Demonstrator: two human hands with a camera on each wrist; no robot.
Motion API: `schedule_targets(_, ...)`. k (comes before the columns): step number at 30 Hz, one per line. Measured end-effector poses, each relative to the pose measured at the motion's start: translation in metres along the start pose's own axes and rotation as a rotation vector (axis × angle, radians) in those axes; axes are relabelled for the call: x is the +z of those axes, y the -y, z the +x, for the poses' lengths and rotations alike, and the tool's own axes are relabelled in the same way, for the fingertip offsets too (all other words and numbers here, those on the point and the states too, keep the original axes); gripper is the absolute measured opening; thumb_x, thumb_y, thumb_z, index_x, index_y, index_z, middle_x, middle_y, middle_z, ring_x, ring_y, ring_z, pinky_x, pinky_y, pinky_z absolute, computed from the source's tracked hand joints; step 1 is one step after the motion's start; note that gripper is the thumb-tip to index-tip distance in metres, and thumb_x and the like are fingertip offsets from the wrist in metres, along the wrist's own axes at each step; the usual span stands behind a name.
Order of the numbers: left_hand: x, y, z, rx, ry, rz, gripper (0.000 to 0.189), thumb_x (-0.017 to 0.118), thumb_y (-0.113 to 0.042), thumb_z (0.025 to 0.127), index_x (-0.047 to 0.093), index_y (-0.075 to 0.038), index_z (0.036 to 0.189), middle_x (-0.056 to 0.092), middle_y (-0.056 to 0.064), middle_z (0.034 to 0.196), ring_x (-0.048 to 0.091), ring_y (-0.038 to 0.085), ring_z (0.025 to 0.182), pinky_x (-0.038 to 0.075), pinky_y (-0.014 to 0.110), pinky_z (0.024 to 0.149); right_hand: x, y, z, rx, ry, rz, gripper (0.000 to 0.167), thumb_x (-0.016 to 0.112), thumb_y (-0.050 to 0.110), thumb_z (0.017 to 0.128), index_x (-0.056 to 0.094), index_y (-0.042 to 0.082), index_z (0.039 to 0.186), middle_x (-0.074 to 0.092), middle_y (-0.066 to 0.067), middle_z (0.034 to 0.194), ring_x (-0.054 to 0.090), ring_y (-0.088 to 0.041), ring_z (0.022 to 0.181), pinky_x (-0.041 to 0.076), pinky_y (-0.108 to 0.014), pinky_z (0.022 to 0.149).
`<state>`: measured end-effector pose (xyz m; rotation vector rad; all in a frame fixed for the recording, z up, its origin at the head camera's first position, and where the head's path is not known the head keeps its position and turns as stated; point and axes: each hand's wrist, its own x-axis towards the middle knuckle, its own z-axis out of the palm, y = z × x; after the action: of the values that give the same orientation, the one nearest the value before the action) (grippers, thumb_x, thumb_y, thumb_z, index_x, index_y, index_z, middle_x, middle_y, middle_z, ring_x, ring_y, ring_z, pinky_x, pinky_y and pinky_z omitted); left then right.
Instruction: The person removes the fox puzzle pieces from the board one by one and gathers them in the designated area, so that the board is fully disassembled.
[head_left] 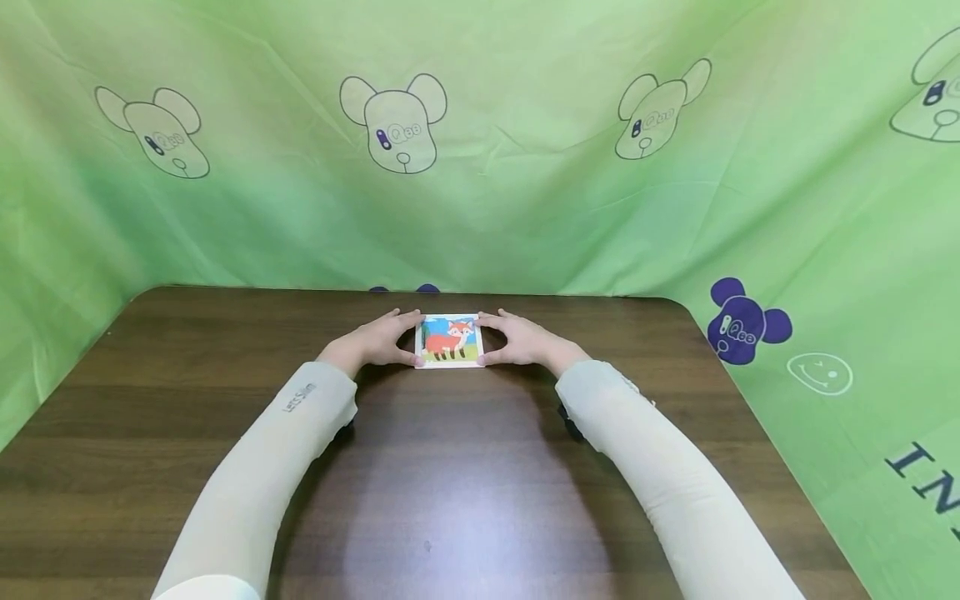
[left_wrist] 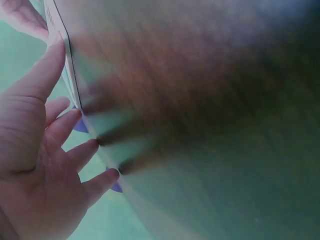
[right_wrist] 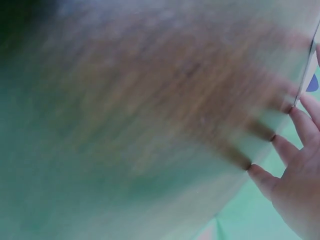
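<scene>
A small square fox picture board [head_left: 450,343] with a white border lies flat near the far edge of the table. It shows an orange fox on grass under a blue sky. My left hand [head_left: 372,342] holds its left side, thumb at the near corner and index finger at the far corner. On the opposite side my right hand [head_left: 527,342] grips it the same way. In the left wrist view the board's thin edge [left_wrist: 70,65] meets the thumb, while other fingertips rest on the tabletop. Only part of the right hand shows in the right wrist view.
The dark brown wooden table [head_left: 465,500] is glossy and reflects light near its front. A green cloth [head_left: 510,208] printed with bear heads hangs behind it and at both sides. Pale sleeves [head_left: 255,467] cover both forearms.
</scene>
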<state>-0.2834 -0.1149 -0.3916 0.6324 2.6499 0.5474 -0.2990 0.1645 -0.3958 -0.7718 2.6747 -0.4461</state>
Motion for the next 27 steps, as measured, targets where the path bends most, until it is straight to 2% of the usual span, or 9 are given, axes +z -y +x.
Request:
schedule_targets(4,0.002,-0.001,-0.003,0.012,0.010,0.000,0.086,0.071,-0.038,0.091,0.025,-0.011,0.158,0.016,0.010,0.167,0.006,0.038,0.155,0.016,0.058,0.122,-0.001,0.002,-0.003,-0.015,0.011,-0.001,0.078,0.071,0.042,0.089,0.039,0.012,0.153,0.027,-0.008,0.164,0.014,-0.041,0.153,0.020,-0.056,0.121)
schedule_targets(10,0.003,-0.004,-0.008,-0.021,0.050,0.008,0.091,0.073,-0.045,0.088,0.023,-0.018,0.160,0.013,0.002,0.168,0.003,0.037,0.155,0.015,0.062,0.120,-0.001,0.005,-0.009,0.003,0.027,-0.009,0.078,0.073,0.043,0.087,0.040,0.015,0.153,0.027,-0.006,0.165,0.016,-0.036,0.154,0.021,-0.053,0.122)
schedule_targets(15,0.008,-0.008,-0.014,-0.017,0.043,0.000,0.092,0.074,-0.046,0.087,0.025,-0.019,0.159,0.015,0.001,0.168,0.004,0.038,0.155,0.018,0.061,0.120,0.001,0.006,-0.016,-0.007,0.037,-0.018,0.078,0.074,0.042,0.087,0.041,0.013,0.152,0.028,-0.008,0.164,0.018,-0.036,0.154,0.023,-0.051,0.122)
schedule_targets(22,0.014,-0.011,-0.028,-0.020,0.029,0.088,0.093,0.071,-0.056,0.085,0.025,-0.023,0.159,0.016,-0.002,0.168,0.008,0.036,0.155,0.026,0.064,0.115,0.001,0.014,-0.029,-0.037,0.035,-0.025,0.078,0.075,0.042,0.086,0.043,0.011,0.150,0.031,-0.010,0.163,0.020,-0.038,0.152,0.024,-0.052,0.121)
schedule_targets(27,0.019,-0.014,-0.036,-0.011,0.023,0.112,0.093,0.070,-0.059,0.085,0.026,-0.024,0.159,0.018,-0.003,0.167,0.011,0.037,0.155,0.030,0.065,0.113,0.005,0.019,-0.039,-0.034,0.032,-0.055,0.079,0.075,0.044,0.086,0.043,0.012,0.151,0.032,-0.008,0.163,0.022,-0.037,0.152,0.026,-0.051,0.121)
